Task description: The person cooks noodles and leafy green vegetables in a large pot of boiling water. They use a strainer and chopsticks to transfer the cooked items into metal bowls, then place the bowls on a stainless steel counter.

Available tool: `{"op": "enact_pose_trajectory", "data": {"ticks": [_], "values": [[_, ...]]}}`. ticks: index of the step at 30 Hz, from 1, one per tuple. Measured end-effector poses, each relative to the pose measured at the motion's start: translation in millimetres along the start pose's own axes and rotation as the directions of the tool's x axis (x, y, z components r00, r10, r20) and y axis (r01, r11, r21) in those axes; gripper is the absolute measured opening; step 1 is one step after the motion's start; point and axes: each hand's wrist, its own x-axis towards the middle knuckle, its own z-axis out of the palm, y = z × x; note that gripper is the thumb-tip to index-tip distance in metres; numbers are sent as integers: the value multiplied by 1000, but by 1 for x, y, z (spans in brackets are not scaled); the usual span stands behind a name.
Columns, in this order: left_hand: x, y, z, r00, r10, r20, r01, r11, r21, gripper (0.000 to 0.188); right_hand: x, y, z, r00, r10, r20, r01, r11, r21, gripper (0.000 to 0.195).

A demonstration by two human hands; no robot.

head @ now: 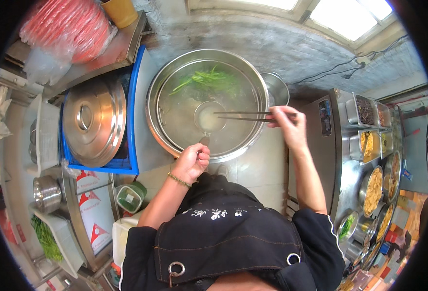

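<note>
A large round metal pot [206,54] of steaming, cloudy liquid stands before me. My left hand [194,160] grips the short handle of a round strainer [207,135] at the pot's near side. The strainer's bowl sits near the middle of the pot; steam blurs its pale contents. From the right, my right hand [289,125] holds a pair of long dark chopsticks [248,112], slightly parted, their tips over the strainer. Long green leafy vegetables [214,80] float at the pot's far side.
Left of the pot, a large metal lid [105,127] leans in a blue-edged container [138,109]. Behind the pot's right side stands a smaller metal pot [279,89]. Metal food trays [355,145] and bowls line the right counter [339,156]. A green bin [138,191] sits low at left.
</note>
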Motion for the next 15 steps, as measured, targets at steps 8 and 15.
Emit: {"op": "enact_pose_trajectory", "data": {"ticks": [8,15], "values": [[-54,-7,45,993,-27,119,45,987,-154,22,-51,-129,-42,981,-71,180,81,995,-53,23],[-62,-47,96,911,-18,412,131,960,-247,33,-32,13,40,754,366,546,-338,928,-155,51]]}}
